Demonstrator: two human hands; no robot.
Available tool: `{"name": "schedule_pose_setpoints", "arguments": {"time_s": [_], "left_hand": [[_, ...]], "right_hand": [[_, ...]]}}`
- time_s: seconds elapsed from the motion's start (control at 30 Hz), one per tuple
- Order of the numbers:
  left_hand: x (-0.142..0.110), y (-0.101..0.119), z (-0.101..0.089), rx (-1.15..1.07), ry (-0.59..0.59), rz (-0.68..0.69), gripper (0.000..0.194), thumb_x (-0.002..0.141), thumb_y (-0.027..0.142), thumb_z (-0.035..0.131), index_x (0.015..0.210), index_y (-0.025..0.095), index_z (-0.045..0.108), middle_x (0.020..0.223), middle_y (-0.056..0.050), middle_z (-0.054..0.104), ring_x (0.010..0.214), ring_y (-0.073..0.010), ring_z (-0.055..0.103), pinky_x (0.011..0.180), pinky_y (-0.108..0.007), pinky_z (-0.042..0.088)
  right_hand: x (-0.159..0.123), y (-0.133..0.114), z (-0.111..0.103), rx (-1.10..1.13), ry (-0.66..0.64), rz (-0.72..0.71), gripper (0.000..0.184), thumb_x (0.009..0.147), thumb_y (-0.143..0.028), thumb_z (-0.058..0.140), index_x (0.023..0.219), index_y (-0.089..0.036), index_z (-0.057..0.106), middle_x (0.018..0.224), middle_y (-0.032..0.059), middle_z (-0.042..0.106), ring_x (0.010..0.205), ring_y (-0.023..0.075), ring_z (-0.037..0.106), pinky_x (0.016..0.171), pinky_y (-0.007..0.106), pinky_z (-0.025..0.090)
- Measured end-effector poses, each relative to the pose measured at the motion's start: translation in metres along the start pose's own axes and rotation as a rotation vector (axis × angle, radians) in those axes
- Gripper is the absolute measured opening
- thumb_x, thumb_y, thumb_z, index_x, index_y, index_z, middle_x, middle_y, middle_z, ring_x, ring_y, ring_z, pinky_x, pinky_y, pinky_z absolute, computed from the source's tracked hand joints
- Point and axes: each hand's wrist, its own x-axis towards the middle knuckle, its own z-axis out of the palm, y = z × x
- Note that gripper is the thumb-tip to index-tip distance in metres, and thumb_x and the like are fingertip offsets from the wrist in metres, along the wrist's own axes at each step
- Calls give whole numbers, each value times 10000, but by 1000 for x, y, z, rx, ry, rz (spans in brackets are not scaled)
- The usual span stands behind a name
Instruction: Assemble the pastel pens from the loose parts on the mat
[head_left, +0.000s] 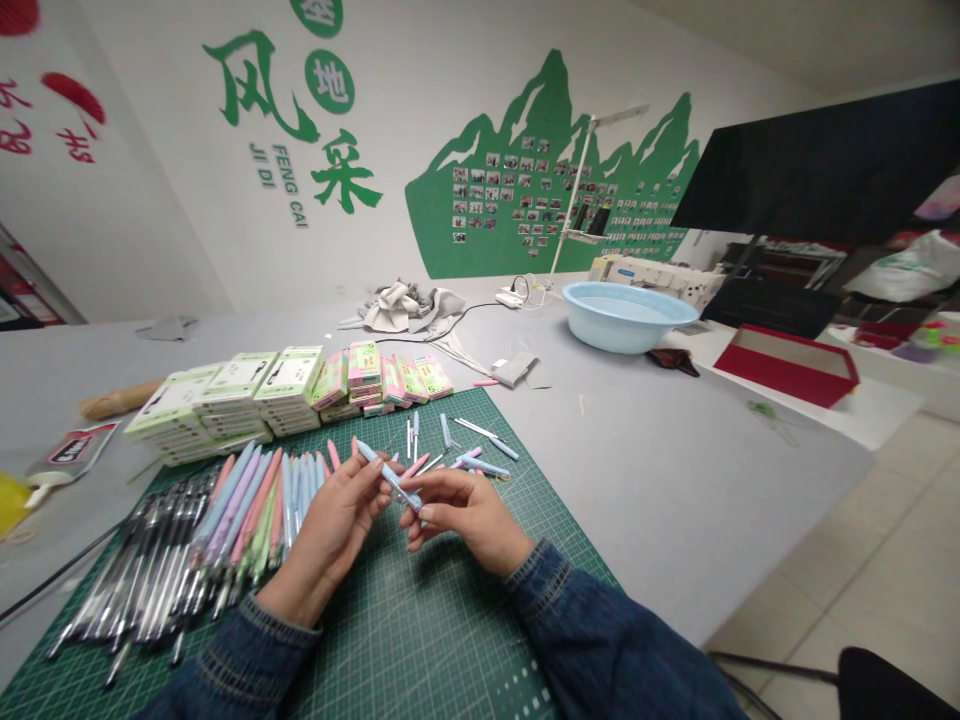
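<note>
Between my two hands, above the green cutting mat (390, 610), is a light blue pen (373, 457), tilted with one end up to the left. My left hand (341, 510) pinches its barrel near the upper end. The fingers of my right hand (461, 510) are closed round its lower end. Just beyond my hands, loose pen parts (446, 430) in blue, pink and white lie scattered on the mat. To the left rests a row of pastel pens (247, 500), beside a pile of clear pens with black parts (142, 560).
Stacked white-and-green boxes (225, 400) and small pink-green boxes (365, 370) line the mat's far edge. A glue tube (71, 455) lies at the left. Farther back are crumpled cloth (405, 305), a blue basin (626, 318) and a sewing machine (660, 275). A red box (787, 365) stands right.
</note>
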Motion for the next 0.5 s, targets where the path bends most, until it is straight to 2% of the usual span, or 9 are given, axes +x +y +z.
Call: {"name": "schedule_pose_setpoints", "arguments": {"time_s": [0.37, 0.43, 0.5], "left_hand": [[-2, 4, -1, 33, 25, 16, 228, 728, 259, 700, 896, 142, 601, 867, -39, 656, 638, -70, 554, 552, -158, 475], [0, 12, -5, 99, 28, 37, 262, 723, 306, 693, 913, 160, 589, 861, -31, 657, 615, -79, 556, 543, -181, 466], [5, 26, -15, 287, 63, 91, 291, 726, 380, 666, 918, 181, 579, 806, -23, 657, 562, -105, 552, 521, -223, 453]], "right_hand": [[-1, -6, 1, 1, -79, 33, 406, 774, -228, 642, 1175, -179, 598, 940, 78, 654, 806, 174, 646, 721, 366, 550], [-1, -7, -1, -15, -81, 51, 492, 755, -203, 639, 1237, -215, 543, 929, 60, 655, 782, 170, 646, 704, 368, 551], [1, -9, -8, -74, -3, 48, 577, 735, -175, 624, 1288, -252, 480, 883, 30, 652, 713, 153, 636, 651, 345, 551]]}}
